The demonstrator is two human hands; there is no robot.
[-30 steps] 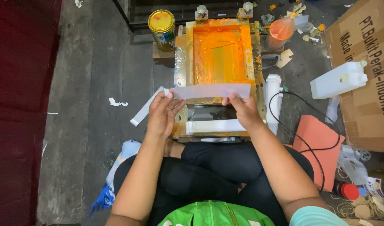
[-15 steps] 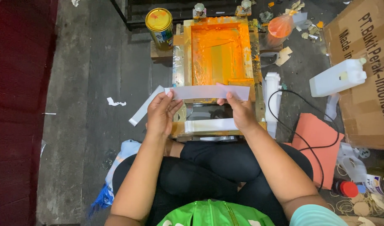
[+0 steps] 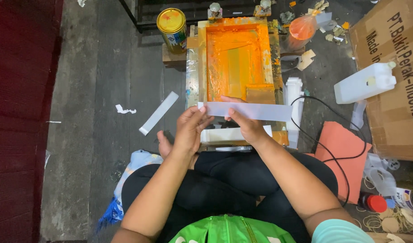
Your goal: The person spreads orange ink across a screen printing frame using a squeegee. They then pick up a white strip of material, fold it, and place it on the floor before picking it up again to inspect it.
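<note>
Pale strip (image 3: 251, 110) pinched flat over the near edge of an orange-stained frame (image 3: 235, 58).

Left hand (image 3: 188, 132) gripping the strip's left end, right hand (image 3: 247, 128) gripping near its middle, the right part jutting free toward 3 o'clock. Frame coated inside with orange ink. Gold-lidded can (image 3: 171, 24) shut at 11 o'clock; white jug (image 3: 366, 82) lying at 2 o'clock; loose strip (image 3: 158, 113) on the floor at 9 o'clock.

Both bare forearms reach forward over the crossed legs — the left hand (image 3: 190, 130) and right hand (image 3: 247, 126) meet close together, palms down, fingers curled in a pinch — wrists nearly level.
</note>
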